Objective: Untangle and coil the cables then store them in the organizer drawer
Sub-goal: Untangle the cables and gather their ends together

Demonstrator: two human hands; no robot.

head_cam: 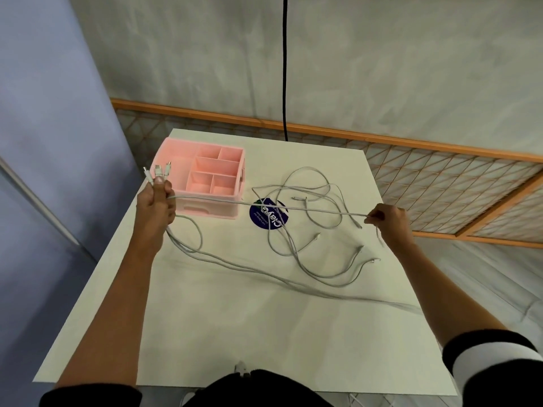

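Cables (308, 254), thin and white, lie in a loose tangle on a white table (235, 333), seen from above by the person working on them. The left hand (155, 201) grips a bunch of cables near one end, with three plugs (158, 168) sticking up above the fingers. The right hand (388, 220), well apart from the left, pinches a single strand (264, 204), which runs nearly straight between the two hands, above the table. Other loops and free ends sprawl across the table between the hands, crossing one another and a round blue sticker (266, 218); some strands trail off towards the table's near right edge.

A pink organizer (205, 198) stands at the far left of the table, just beside the left hand. Its open top compartments appear to hold nothing, and the drawer (195, 209) in its front looks closed.

Judging by this, the task is at an early stage: one end of each cable seems gathered and one strand is being drawn out, but the tangle remains, no cable is coiled, and nothing has been stored.
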